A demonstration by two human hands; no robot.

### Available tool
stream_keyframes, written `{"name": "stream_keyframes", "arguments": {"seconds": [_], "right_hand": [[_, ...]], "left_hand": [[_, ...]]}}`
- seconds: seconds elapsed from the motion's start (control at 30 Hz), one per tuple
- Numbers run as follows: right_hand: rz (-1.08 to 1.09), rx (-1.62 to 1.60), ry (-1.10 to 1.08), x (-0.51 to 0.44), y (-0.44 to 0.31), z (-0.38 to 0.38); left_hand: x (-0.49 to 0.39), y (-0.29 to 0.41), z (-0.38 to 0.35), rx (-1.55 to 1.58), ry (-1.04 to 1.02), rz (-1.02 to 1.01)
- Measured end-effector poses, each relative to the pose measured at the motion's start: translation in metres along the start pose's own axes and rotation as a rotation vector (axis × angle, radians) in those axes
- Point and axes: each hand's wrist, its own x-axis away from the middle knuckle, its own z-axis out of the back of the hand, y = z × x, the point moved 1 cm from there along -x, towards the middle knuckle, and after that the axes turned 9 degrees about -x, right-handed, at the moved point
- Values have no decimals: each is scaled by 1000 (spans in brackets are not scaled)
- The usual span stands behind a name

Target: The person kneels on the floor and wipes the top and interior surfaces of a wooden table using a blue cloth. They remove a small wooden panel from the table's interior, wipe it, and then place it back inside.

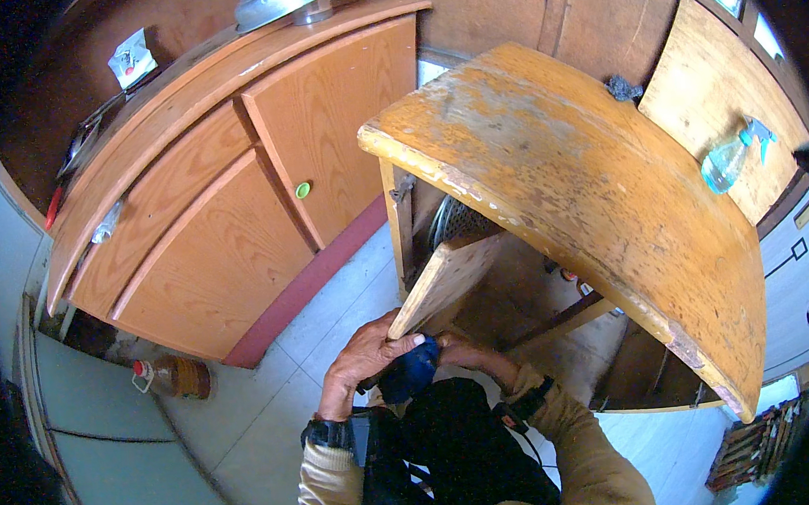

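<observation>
Before me stands a worn wooden cabinet (545, 160) with an open door (441, 281). My left hand (369, 355) grips the door's lower outer corner, its thumb lying over a dark blue object (415, 370), perhaps a cloth. My right hand (470, 352) is at the inner side of the door, near the blue object; its fingers are partly hidden, so its hold cannot be told. Inside the cabinet, round metal ware (458, 218) shows behind the door's upper edge.
A spray bottle (725, 163) and a dark scouring pad (622, 88) are at the cabinet top's back edge. At left stands a wooden sideboard (341, 117) with a metal basin (278, 3) on it. A capped plastic jug (176, 377) is on the tiled floor.
</observation>
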Motion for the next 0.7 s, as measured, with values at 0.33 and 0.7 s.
{"name": "stream_keyframes", "arguments": {"seconds": [0.33,0.7], "right_hand": [[-3,-500,368,7,69,44],[-34,-233,161,5,14,4]], "left_hand": [[1,0,0,8,-9,10],[-1,2,2,-29,-46,-5]]}}
